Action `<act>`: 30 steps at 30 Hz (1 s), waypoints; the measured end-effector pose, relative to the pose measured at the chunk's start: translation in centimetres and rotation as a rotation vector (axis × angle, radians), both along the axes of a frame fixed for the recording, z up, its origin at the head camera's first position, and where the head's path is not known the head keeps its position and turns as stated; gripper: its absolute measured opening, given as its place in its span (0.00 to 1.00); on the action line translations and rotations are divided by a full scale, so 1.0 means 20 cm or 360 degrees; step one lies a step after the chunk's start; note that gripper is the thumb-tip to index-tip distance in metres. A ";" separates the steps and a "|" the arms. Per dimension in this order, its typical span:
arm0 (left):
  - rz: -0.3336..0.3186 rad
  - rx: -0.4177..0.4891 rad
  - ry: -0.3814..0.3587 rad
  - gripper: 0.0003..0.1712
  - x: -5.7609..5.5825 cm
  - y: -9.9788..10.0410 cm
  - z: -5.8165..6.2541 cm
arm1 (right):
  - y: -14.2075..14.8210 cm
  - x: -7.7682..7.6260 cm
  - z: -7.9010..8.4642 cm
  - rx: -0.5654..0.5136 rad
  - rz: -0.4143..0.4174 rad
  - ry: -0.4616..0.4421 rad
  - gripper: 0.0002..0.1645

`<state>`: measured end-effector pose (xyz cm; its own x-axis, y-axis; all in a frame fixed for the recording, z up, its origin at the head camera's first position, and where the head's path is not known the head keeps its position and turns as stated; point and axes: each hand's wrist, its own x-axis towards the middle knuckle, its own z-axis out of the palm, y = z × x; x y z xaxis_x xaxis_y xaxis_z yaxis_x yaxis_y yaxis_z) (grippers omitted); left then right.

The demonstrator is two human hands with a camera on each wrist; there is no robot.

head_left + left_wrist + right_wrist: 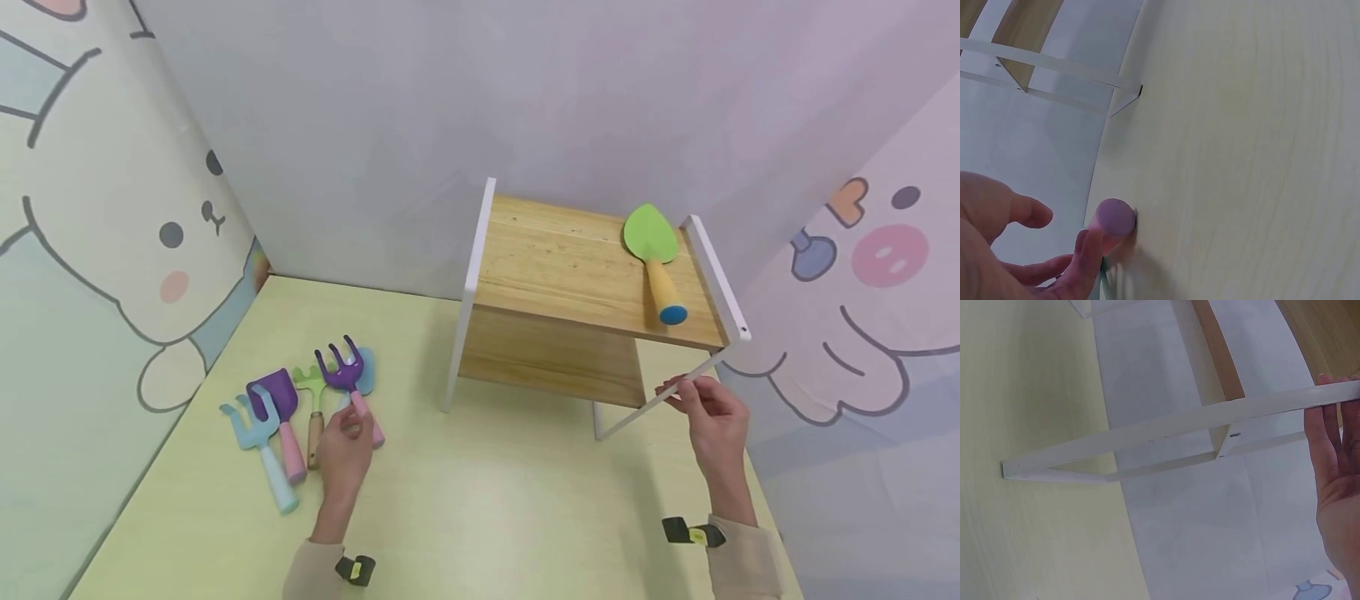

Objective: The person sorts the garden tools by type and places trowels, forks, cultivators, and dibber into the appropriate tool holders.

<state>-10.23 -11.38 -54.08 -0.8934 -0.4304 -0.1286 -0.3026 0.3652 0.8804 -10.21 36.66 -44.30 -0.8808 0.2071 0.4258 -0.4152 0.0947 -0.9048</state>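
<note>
Left hand half-open at purple fork, thumb clear; right hand grips white frame. Likely pickup; next needs left pinch.

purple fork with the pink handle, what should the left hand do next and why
Probably close the left hand around the pink handle of the purple fork: in the left wrist view the fingers are at the handle while the thumb stands apart.
</note>
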 end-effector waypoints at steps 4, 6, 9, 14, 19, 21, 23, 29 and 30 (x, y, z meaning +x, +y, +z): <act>-0.0060 -0.0097 -0.0029 0.28 0.01 0.00 -0.01 | 0.00 0.00 0.00 0.0010 -0.0015 -0.0003 0.09; -0.0094 -0.0122 -0.0048 0.29 0.01 0.00 -0.02 | 0.00 0.00 0.00 0.0006 -0.0012 -0.0001 0.09; -0.0109 -0.0133 -0.0046 0.29 0.00 0.00 -0.04 | 0.00 0.00 0.00 0.0001 -0.0005 0.0002 0.09; -0.0074 -0.0110 -0.0018 0.28 -0.03 0.00 -0.08 | 0.00 0.00 0.00 0.0005 -0.0008 -0.0005 0.09; -0.0039 -0.0063 -0.0037 0.28 -0.05 0.01 -0.10 | 0.00 0.01 -0.01 0.0008 0.0000 0.0001 0.09; -0.0031 -0.0045 -0.0041 0.27 -0.05 0.01 -0.10 | 0.00 0.01 -0.01 0.0003 0.0007 0.0009 0.08; -0.0028 -0.0017 -0.0045 0.26 -0.05 0.00 -0.09 | 0.00 0.00 -0.01 0.0003 0.0015 0.0017 0.08; -0.0044 0.0129 -0.0135 0.29 -0.04 -0.02 -0.07 | 0.00 0.00 0.00 0.0002 0.0024 0.0023 0.08; -0.0047 0.0164 -0.0152 0.29 -0.04 -0.02 -0.06 | 0.00 0.00 0.00 -0.0001 0.0026 0.0022 0.08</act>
<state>-11.02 -11.81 -55.29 -0.8870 -0.3845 -0.2559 -0.3775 0.2844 0.8813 -10.18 36.73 -44.40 -0.8782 0.1929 0.4376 -0.4289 0.0872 -0.8991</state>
